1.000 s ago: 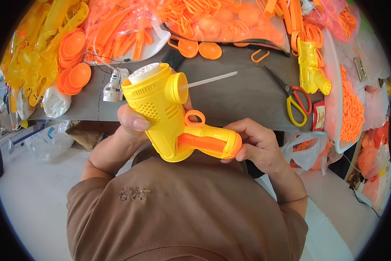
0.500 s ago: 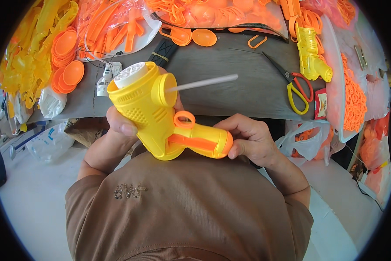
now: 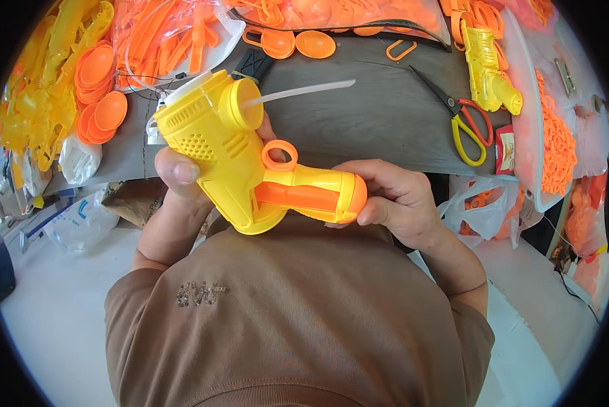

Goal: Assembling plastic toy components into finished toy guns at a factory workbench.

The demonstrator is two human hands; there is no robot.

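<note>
A yellow toy bubble gun [image 3: 233,173] is held up over my lap at the table's front edge. It has an orange trigger ring [image 3: 280,155], an orange panel [image 3: 299,196] along the handle and a white nozzle end tilted up to the left. From a round yellow cap [image 3: 247,104] on its side a thin translucent tube [image 3: 304,91] sticks out to the right. My left hand [image 3: 179,175] is closed around the body, with its fingers partly hidden behind. The butt of the handle sits between the thumb and fingers of my right hand [image 3: 398,198].
Scissors [image 3: 458,122] with red and yellow handles lie on the grey table [image 3: 359,102], beside a small red packet [image 3: 504,149]. Another yellow gun shell [image 3: 486,74] rests at the right. Orange discs [image 3: 110,112], yellow parts [image 3: 43,95] and a tub [image 3: 529,136] of orange pieces surround the work area.
The toy gun has tilted, so its white nozzle face shows less and its handle lies more level. My right hand has moved up slightly and its fingers reach further around the handle's butt.
</note>
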